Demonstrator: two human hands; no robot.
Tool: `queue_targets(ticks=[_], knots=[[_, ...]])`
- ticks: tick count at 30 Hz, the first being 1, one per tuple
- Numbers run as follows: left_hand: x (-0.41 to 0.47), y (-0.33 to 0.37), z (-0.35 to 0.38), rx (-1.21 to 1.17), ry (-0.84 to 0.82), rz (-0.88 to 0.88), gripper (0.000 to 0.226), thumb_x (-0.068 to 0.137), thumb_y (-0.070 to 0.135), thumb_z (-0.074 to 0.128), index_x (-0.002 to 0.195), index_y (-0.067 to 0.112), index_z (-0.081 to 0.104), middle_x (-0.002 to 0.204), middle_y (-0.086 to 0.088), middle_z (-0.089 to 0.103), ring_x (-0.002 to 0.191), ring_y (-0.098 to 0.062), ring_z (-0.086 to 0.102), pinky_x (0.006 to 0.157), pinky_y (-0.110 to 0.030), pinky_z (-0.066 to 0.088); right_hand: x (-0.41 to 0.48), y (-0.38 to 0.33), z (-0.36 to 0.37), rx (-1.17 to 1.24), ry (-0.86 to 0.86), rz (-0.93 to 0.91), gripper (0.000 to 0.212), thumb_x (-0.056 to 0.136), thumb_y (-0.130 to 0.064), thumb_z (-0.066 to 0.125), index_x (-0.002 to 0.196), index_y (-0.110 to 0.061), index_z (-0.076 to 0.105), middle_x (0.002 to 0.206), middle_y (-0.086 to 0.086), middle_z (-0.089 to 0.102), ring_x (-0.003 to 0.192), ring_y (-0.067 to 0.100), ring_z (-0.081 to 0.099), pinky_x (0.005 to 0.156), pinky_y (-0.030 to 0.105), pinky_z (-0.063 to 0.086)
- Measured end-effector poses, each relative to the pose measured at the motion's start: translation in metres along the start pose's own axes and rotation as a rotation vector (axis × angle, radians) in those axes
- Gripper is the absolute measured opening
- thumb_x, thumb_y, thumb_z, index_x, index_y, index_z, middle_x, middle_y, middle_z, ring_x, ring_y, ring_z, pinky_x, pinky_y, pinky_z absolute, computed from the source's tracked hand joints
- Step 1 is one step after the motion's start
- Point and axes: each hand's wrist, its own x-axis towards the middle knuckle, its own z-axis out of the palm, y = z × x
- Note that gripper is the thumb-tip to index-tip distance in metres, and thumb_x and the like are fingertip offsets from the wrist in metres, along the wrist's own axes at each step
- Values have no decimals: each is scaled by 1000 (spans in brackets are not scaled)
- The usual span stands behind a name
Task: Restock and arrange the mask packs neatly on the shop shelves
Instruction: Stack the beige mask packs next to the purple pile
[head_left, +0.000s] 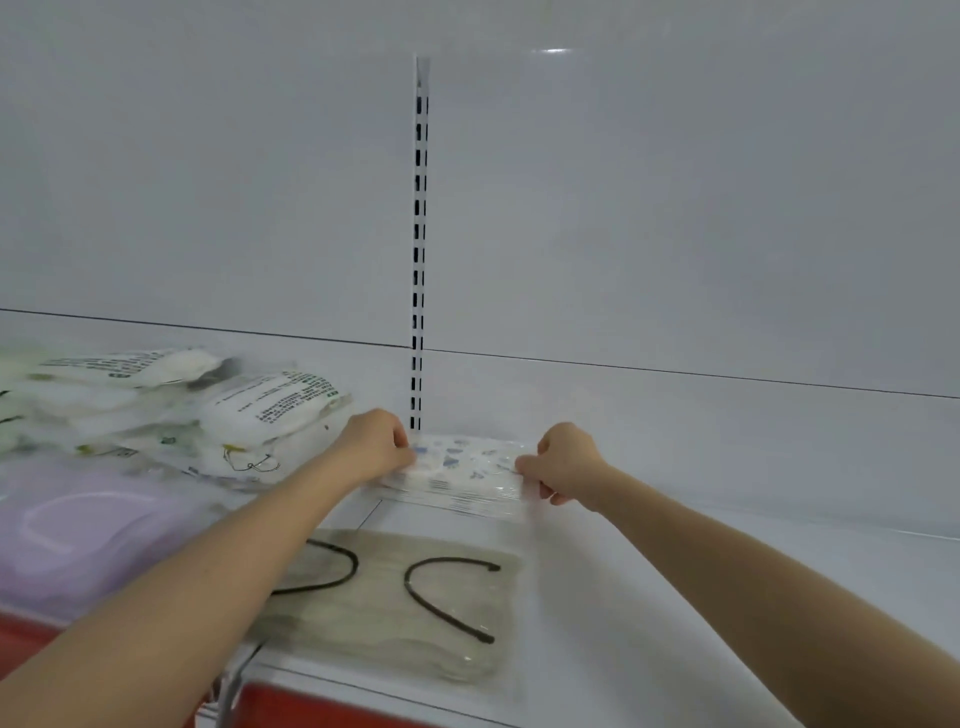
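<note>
Your left hand (376, 444) and right hand (563, 462) each pinch one end of a patterned mask pack (462, 467), which lies flat on the white shelf (675, 597) close to the back wall, at the foot of the slotted upright (420, 234). In front of it lies a beige mask pack (405, 603) with dark ear loops, and to the left are a lilac mask pack (83, 525) and a loose heap of white mask packs (171, 410).

The pack (462, 465) lies at the back of the shelf (727, 561), below the rail (420, 234), held between my left hand (376, 441) and right hand (563, 462). A second pack (415, 613) lies before it, a pile (249, 410) to its left.
</note>
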Motion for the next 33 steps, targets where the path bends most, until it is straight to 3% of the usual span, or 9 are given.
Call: queue_targets(ticks=[5, 7, 9, 12, 16, 19, 21, 26, 33], knots=[[13, -8, 12, 34, -21, 15, 19, 88, 22, 60, 91, 7, 70, 101, -10, 68, 98, -25, 61, 86, -31, 48, 5, 7, 8, -128, -31, 46, 30, 85, -18, 53, 58, -9, 42, 54, 6, 52, 47, 22, 50, 55, 29, 50], [17, -9, 12, 69, -37, 39, 16, 88, 20, 58, 79, 10, 65, 88, -9, 63, 87, -25, 58, 80, -29, 46, 5, 6, 6, -168, -41, 42, 31, 87, -21, 52, 60, -8, 43, 57, 6, 51, 48, 21, 49, 50, 27, 46], [19, -10, 13, 113, -30, 53, 26, 89, 17, 54, 64, 11, 53, 74, -8, 55, 76, -23, 52, 70, -28, 42, 7, 4, 6, -203, -49, 32, 33, 90, -26, 49, 62, -8, 42, 63, 8, 51, 55, 25, 51, 51, 27, 46], [20, -9, 13, 138, -29, 61, 38, 93, 14, 42, 56, 11, 40, 66, -7, 48, 72, -24, 48, 65, -27, 38, 8, 3, 6, -238, -52, 22, 39, 95, -34, 38, 64, -11, 39, 81, 12, 54, 73, 28, 52, 66, 31, 46], [6, 4, 4, 215, 38, 112, 37, 99, 25, 38, 68, 7, 44, 75, -8, 47, 78, -27, 50, 65, -28, 33, 6, 6, -7, -313, 14, -10, 44, 99, -39, 29, 65, -12, 38, 90, 12, 51, 83, 26, 49, 74, 29, 39], [-10, 28, -4, 233, 111, 234, 32, 97, 28, 42, 98, -1, 57, 97, -14, 56, 95, -32, 57, 75, -34, 44, -3, 15, -30, -357, 61, -64, 39, 98, -35, 36, 97, -2, 57, 106, 15, 58, 99, 29, 54, 81, 32, 42], [-23, 53, -2, 150, 106, 356, 32, 96, 27, 45, 114, 4, 60, 114, -12, 60, 106, -27, 56, 88, -35, 45, -13, 27, -50, -365, 73, -91, 35, 96, -34, 44, 112, -5, 58, 117, 10, 58, 108, 26, 52, 87, 30, 40], [-72, 136, 26, 29, -50, 654, 28, 93, 34, 48, 106, 17, 65, 109, 2, 64, 103, -15, 56, 89, -31, 45, -49, 75, -108, -421, 172, -39, 34, 94, -33, 49, 116, -8, 56, 118, 8, 58, 96, 18, 48, 78, 23, 34], [-143, 261, 85, -4, -177, 928, 32, 93, 40, 46, 114, 21, 62, 114, 4, 60, 108, -14, 53, 93, -33, 44, -133, 160, -196, -457, 280, 106, 35, 93, -34, 49, 119, -11, 55, 117, 5, 59, 106, 22, 53, 84, 26, 40]])
